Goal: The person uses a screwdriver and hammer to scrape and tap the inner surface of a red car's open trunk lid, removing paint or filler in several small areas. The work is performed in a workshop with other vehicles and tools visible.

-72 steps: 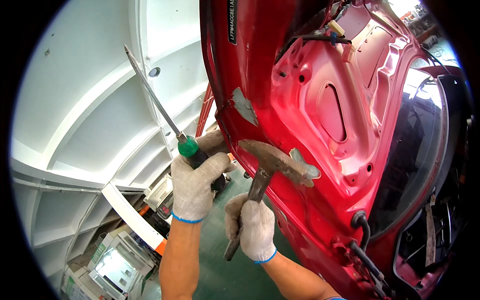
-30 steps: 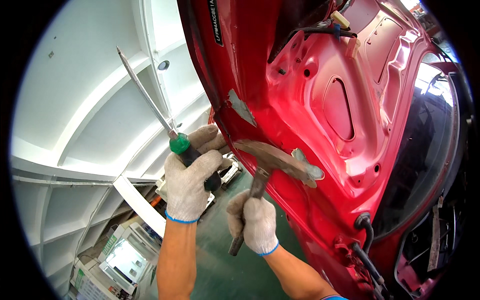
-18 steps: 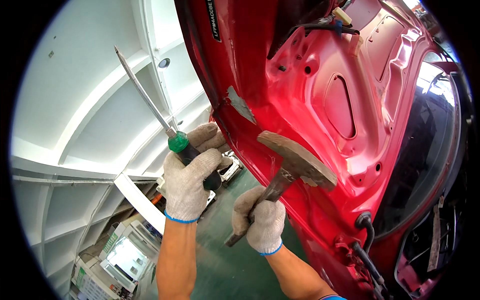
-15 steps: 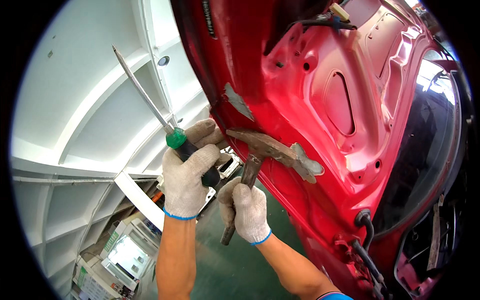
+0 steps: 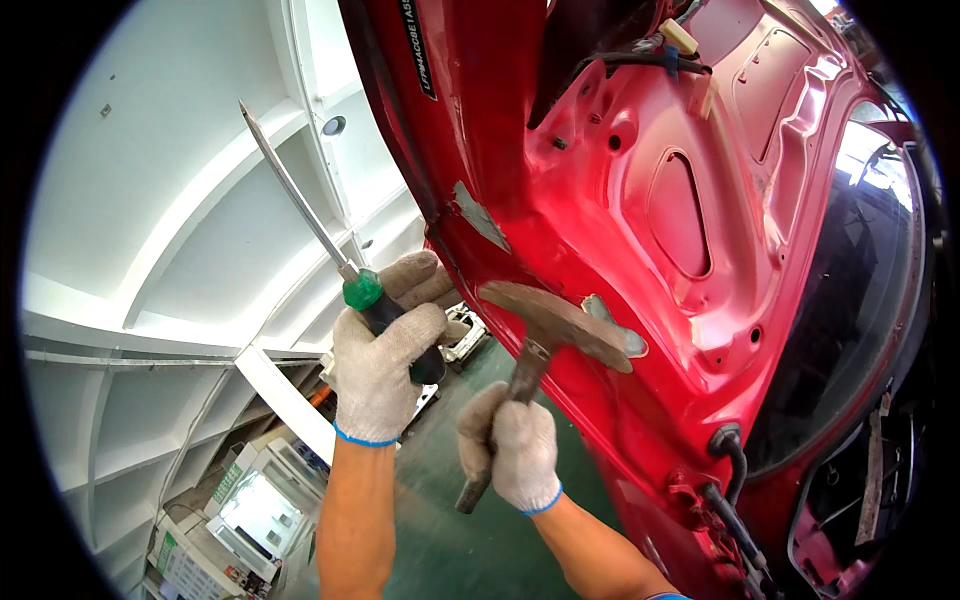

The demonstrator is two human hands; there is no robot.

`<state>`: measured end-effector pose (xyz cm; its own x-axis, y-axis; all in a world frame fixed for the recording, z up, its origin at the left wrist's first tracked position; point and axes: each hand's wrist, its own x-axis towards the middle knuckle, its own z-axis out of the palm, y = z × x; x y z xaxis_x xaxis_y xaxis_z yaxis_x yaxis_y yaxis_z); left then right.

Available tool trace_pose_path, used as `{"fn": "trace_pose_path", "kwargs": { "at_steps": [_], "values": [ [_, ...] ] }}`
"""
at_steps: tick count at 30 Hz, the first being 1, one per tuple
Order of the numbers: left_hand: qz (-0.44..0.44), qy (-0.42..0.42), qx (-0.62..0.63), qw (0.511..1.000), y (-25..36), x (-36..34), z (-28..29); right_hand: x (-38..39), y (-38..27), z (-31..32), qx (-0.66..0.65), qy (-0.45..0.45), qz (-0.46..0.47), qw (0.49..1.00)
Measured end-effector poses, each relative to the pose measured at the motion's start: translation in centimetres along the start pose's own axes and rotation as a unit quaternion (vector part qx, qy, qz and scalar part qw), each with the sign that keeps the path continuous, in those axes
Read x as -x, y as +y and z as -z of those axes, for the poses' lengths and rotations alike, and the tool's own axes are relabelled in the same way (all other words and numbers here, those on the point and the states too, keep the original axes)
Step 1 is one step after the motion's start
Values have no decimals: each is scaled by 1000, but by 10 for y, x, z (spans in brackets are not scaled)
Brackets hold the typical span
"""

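Observation:
My left hand point(image 5: 380, 375), in a white knit glove with a blue cuff, grips a screwdriver by its green and black handle point(image 5: 365, 291). The long metal shaft point(image 5: 297, 192) points up and left, away from the car. Some of its fingers reach behind the handle toward the edge of a red car panel point(image 5: 500, 190). In my gloved right hand point(image 5: 510, 445) is a worn hammer point(image 5: 560, 327), held by its handle with the head up. The hammer head overlaps the panel's lower edge in view; whether it touches is unclear. Bare grey patches point(image 5: 480, 215) show in the red paint.
The red panel's stamped inner side point(image 5: 640, 200) has holes and a wire bundle point(image 5: 650, 58) near its top. Dark glass point(image 5: 840, 290) lies to the right, above a black hose point(image 5: 735, 460). A green floor point(image 5: 430, 540) lies below, and a white ceiling point(image 5: 190, 200) rises at left.
The hammer in my right hand has shifted right and slightly down. My left hand and the screwdriver have moved a little right and down.

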<state>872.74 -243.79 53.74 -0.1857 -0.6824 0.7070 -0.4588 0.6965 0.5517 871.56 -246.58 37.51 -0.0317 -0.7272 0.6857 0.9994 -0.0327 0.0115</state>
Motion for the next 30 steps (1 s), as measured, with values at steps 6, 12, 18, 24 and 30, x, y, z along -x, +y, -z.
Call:
{"fn": "trace_pose_path", "kwargs": {
  "at_steps": [6, 12, 18, 24, 30],
  "values": [
    [22, 77, -110, 991, -4, 54, 14, 61, -28, 23, -11, 19, -38, 999],
    [187, -57, -226, 954, -34, 110, 32, 113, -45, 41, -12, 47, -75, 996],
    [232, 3, -182, 956, -27, 108, 15, 119, -57, 38, -3, 33, -58, 998],
    [234, 7, -219, 947, -21, 112, 14, 116, -61, 41, -2, 33, -39, 999],
    [216, 39, -277, 936, -20, 115, 14, 91, -67, 31, 29, 53, -30, 998]
  ]
}}
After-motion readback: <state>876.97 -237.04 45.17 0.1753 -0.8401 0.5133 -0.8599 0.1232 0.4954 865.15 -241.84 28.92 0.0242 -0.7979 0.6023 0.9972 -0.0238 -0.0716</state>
